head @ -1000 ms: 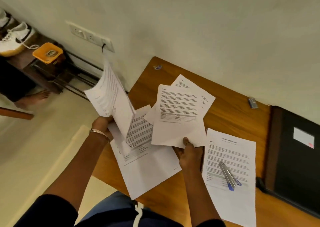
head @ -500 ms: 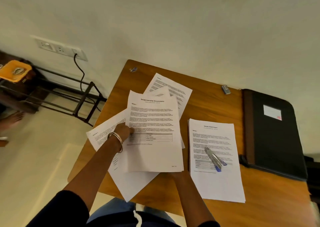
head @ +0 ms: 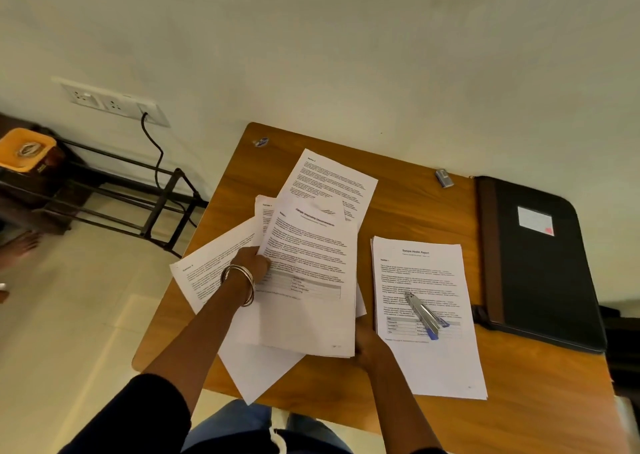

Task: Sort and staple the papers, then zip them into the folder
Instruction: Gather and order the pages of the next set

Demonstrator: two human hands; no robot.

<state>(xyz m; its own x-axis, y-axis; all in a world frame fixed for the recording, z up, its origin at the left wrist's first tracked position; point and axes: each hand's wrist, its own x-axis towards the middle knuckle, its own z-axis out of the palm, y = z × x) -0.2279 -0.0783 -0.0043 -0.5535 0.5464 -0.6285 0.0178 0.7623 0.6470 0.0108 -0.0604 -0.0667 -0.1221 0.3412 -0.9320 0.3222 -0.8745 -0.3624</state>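
A thin stack of printed papers (head: 311, 280) is held over the wooden table (head: 519, 401). My left hand (head: 251, 263), with bangles at the wrist, grips the stack's left edge. My right hand (head: 367, 344) holds its lower right corner from below. Loose sheets (head: 332, 179) lie fanned under and behind the stack. To the right lies a second pile of papers (head: 426, 280) with a silver and blue stapler (head: 424, 316) on it. A black zip folder (head: 540, 266) lies shut at the table's right end.
A small staple box (head: 444, 178) sits near the wall behind the second pile. Left of the table stands a black metal rack (head: 156, 207), and a cable hangs from the wall socket (head: 114, 101). An orange box (head: 26, 148) rests further left.
The sheets my left hand held up at the left came down onto the right hand's sheets, forming one stack. My left hand now grips that stack's left edge.
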